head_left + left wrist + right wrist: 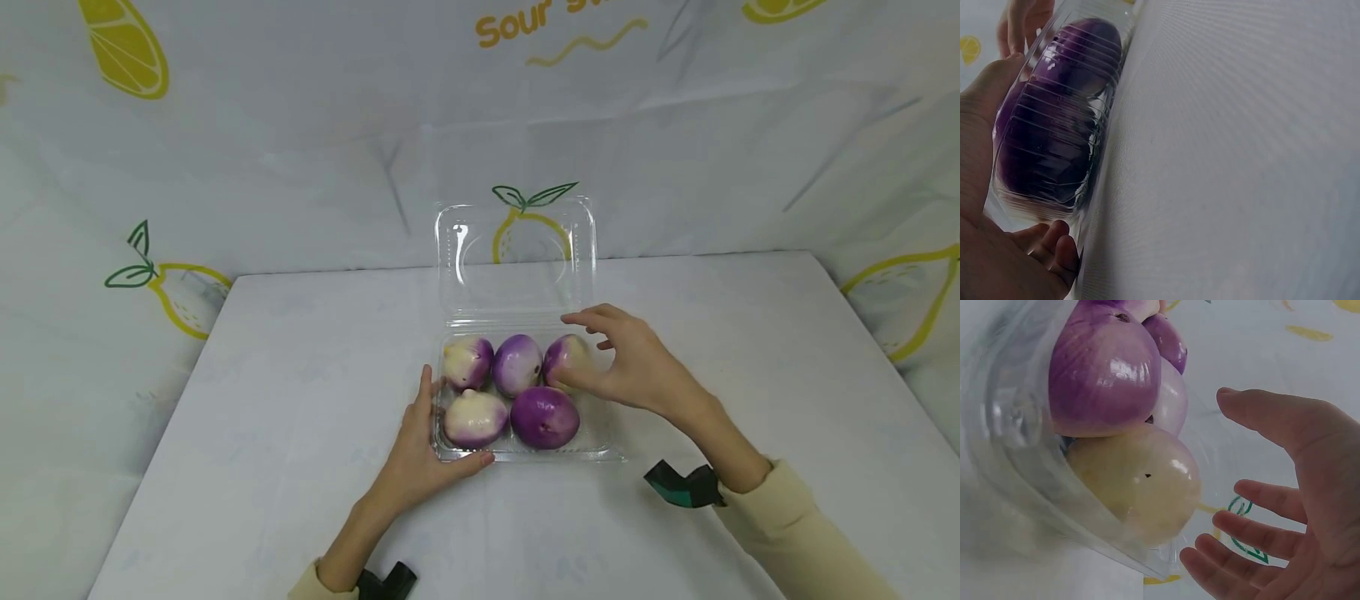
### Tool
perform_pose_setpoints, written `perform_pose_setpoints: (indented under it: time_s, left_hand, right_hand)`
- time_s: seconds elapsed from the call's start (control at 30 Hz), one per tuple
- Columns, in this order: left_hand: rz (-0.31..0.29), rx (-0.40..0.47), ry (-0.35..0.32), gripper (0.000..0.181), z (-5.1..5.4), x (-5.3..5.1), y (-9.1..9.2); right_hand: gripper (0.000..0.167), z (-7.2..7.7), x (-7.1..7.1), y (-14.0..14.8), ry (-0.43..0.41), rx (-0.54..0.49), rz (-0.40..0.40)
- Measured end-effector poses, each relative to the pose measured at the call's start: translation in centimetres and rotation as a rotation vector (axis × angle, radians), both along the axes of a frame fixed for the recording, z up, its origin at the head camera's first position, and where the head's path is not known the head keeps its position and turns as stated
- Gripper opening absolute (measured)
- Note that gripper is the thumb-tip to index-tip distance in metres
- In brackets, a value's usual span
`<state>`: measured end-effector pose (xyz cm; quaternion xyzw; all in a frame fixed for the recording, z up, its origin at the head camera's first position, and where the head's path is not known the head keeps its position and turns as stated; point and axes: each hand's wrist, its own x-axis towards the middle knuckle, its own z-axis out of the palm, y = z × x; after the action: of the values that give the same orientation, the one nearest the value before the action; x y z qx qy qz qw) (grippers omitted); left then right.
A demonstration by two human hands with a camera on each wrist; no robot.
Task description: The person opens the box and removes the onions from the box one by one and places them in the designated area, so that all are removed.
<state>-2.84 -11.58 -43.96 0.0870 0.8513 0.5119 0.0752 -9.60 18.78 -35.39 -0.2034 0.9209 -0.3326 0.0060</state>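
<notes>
A clear plastic clamshell box (600, 446) lies on the table with its lid (517, 287) raised at the back. Inside sit several glossy purple-and-white round vegetables, among them a deep purple one (545, 418) in front and a pale one (1141, 481) at the right rear. My left hand (416, 454) holds the box's front left corner, thumb along the front, fingers at the left side. Over the right rear of the box hovers my right hand (633, 362), fingers spread and holding nothing. In the right wrist view, a gap separates it from the pale vegetable.
A white table (300, 400) bears the box. Behind it hangs a white cloth (315, 150) printed with lemons. Black straps with small attached pieces (682, 485) show at both wrists.
</notes>
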Motion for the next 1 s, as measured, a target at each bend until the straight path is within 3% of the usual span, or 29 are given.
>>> perform_pose_setpoints:
  time_s: [0.47,0.77,1.0]
  left_hand:
    - [0.008,0.003,-0.019,0.139,0.2,0.1,0.1]
    - [0.014,0.006,-0.021,0.139,0.2,0.0,0.2]
    - [0.018,0.011,-0.033,0.139,0.2,0.1,0.2]
  right_hand:
    - [0.071,-0.9,0.3,-1.1,0.010,0.217,-0.047]
    - [0.070,-0.6,0.3,-1.4,-0.025,0.273,-0.049]
    - [0.065,-1.1,0.4,-1.5,-0.008,0.240,-0.056]
